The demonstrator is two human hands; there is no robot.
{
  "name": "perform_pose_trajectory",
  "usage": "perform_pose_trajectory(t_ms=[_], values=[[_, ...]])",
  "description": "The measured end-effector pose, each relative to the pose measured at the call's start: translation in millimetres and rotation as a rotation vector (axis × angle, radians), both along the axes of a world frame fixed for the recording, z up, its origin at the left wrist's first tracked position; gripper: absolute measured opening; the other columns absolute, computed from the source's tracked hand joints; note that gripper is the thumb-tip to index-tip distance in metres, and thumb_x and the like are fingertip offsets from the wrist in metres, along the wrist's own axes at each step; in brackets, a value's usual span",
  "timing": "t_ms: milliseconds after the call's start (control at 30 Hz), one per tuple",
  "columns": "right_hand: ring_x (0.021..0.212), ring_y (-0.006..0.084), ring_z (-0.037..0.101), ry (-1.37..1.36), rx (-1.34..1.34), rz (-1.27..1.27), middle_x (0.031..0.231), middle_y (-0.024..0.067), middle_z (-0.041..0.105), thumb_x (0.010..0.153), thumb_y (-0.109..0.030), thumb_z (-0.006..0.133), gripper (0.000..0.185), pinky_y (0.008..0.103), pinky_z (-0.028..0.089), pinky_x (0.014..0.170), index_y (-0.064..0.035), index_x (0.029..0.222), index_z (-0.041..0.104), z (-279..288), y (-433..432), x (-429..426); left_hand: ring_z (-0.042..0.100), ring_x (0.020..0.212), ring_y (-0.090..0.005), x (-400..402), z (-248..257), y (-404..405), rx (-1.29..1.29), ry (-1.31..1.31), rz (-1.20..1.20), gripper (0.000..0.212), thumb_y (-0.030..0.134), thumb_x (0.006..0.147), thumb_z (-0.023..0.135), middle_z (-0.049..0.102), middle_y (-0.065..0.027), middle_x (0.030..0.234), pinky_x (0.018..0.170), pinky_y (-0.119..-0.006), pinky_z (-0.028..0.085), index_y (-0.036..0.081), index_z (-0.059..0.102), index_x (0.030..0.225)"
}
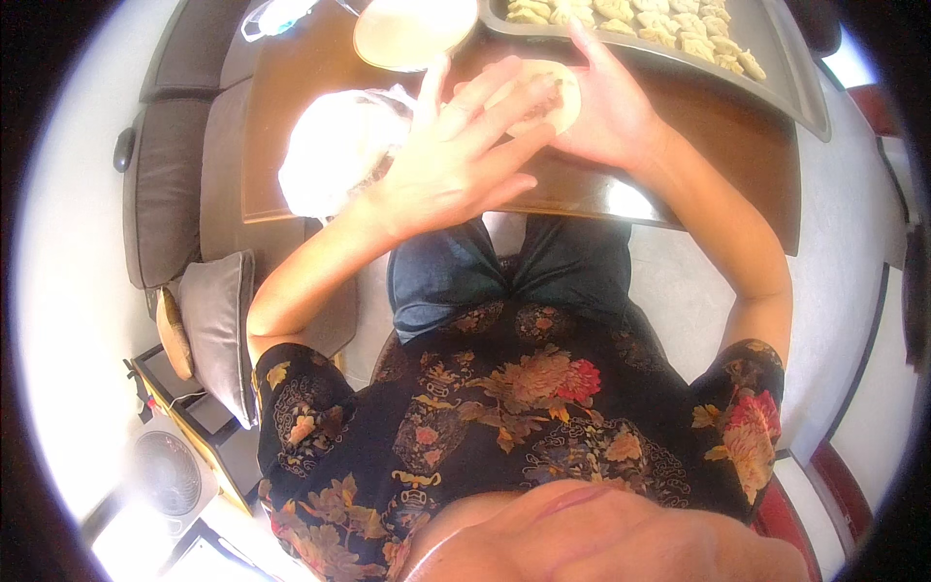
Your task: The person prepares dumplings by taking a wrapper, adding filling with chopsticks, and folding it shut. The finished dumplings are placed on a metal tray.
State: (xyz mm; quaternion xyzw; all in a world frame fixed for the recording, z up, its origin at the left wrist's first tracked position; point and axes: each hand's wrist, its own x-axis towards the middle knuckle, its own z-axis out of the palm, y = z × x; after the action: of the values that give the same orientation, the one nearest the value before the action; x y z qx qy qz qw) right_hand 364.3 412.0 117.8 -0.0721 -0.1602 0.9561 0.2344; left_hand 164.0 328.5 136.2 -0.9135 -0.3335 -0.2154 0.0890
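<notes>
A round dough wrapper (pixel 569 94) with a smear of brownish filling (pixel 544 102) rests on the palm of my right hand (pixel 607 109). That palm faces up, with the thumb raised toward the metal tray. My left hand (pixel 465 156) is over the wrapper from the left, back of the hand up and fingers spread. Its fingertips overlap the filling and hide part of the wrapper. Whether they press on the dough is unclear. Beyond my hands, a large metal tray (pixel 789 87) carries rows of shaped dumplings (pixel 676 25).
Left of my left hand sits a white plastic bag (pixel 338 156), overexposed. A round pale bowl (pixel 414 33) stands at the wooden table's (pixel 284 87) far side, near a bright clear plastic item (pixel 280 18). A grey sofa (pixel 171 182) flanks the left; a fan (pixel 167 473) stands behind.
</notes>
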Motion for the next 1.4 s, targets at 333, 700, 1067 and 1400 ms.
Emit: perform_pose_trajectory(t_ms=[333,700,1067,1400], values=[[0.121,0.0307,0.054,-0.022,-0.033,0.024,0.128,0.0184,0.058,0.097,-0.063,0.032,0.077,0.0457,0.038,0.108,0.0028,0.132,0.049,-2.9,2.8,2.1,0.042,0.135,-0.0315,-5.6,-0.8,10.2,0.201,0.093,-0.030,0.034,0.017,0.077,0.066,0.048,-0.0068,0.141,0.108,-0.066,0.025,0.019,0.065,0.111],[0.129,0.0308,0.047,-0.078,0.034,-0.030,0.138,0.0178,0.051,0.098,-0.063,0.030,0.077,0.0448,0.033,0.112,0.0018,0.138,0.043,10.5,-5.5,-7.2,0.046,0.132,-0.0271,7.1,4.2,17.4,0.239,0.028,-0.057,0.021,0.019,0.075,0.067,0.052,-0.0047,0.136,0.110,-0.061,0.025,0.016,0.064,0.095],[0.137,0.0281,0.039,-0.146,0.055,-0.111,0.144,0.0149,0.045,0.101,-0.055,0.033,0.069,0.0421,0.026,0.117,-0.0001,0.143,0.037,9.8,-12.2,-15.9,0.056,0.116,-0.0317,11.5,5.4,24.0,-0.115,-0.468,0.092,0.013,0.008,0.084,0.070,0.060,-0.0119,0.123,0.101,-0.044,0.041,0.006,0.061,0.093],[0.130,0.0217,0.047,-0.140,0.683,-0.054,0.138,0.0114,0.050,0.099,-0.021,0.052,0.044,0.0400,0.030,0.116,0.0013,0.136,0.045,-6.4,-14.5,-16.4,0.061,0.098,-0.0220,5.9,4.0,23.7,-0.182,-0.495,0.281,0.012,0.007,0.087,0.067,0.067,-0.0073,0.101,0.088,-0.033,0.048,0.005,0.061,0.097]])
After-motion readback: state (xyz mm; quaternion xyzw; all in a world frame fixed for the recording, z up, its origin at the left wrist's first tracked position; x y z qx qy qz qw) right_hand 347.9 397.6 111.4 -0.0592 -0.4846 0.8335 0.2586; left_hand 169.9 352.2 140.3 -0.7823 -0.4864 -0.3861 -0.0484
